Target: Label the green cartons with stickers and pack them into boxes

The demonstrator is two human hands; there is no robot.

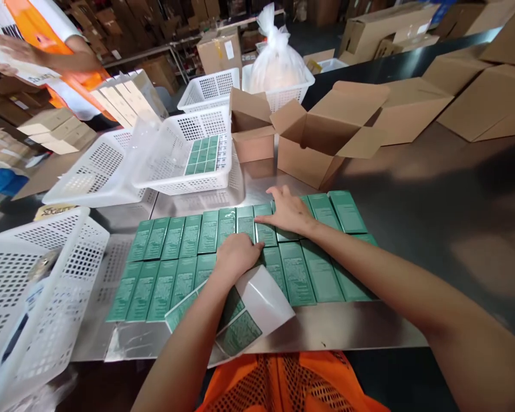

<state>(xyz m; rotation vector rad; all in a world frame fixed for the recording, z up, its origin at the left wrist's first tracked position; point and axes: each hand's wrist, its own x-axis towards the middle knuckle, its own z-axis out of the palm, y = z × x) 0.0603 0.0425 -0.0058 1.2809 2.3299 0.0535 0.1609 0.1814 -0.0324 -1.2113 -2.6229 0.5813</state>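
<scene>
Two rows of small green boxes lie side by side on the metal table in front of me. My left hand is closed over the near row, gripping a sheet of green stickers. The sheet has a bare white part and curls beneath my left wrist toward the table edge. Above the far row, my right hand is spread, thumb and fingers apart. Its thumb touches or hovers at a green box; I cannot tell which. My right forearm covers some boxes on the right.
A white basket behind the boxes holds more green sticker sheets. Another white basket stands at the left. Open cardboard cartons line the back right. A person in an orange vest holds something at the far left.
</scene>
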